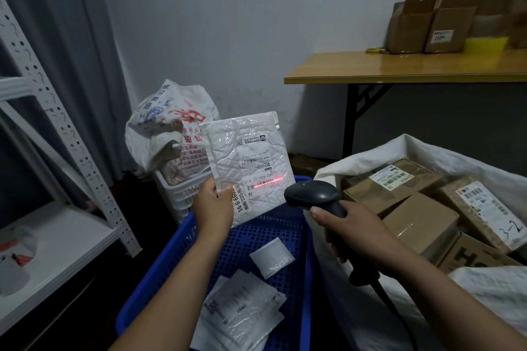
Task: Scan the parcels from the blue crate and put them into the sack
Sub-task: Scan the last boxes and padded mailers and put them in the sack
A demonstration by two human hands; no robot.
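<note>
The left hand (pixel 214 205) pinches a mailer (pixel 251 157) by its lower corner, label tilted toward the scanner (pixel 313 196) at its 4 o'clock, which the right hand (pixel 356 232) grips so the red line crosses the barcode (pixel 263 183). The mailer hangs over the crate (pixel 159 273), seemingly 3 parcels (pixel 242 313) left inside. The sack (pixel 427 145) waits at 3 o'clock.

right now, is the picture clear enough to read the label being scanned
Head view: dim; the red line of the scanner glows on the white mailer; big label digits read, small print blurs; at left the shelf upright bows, wide-angle distortion.
</note>
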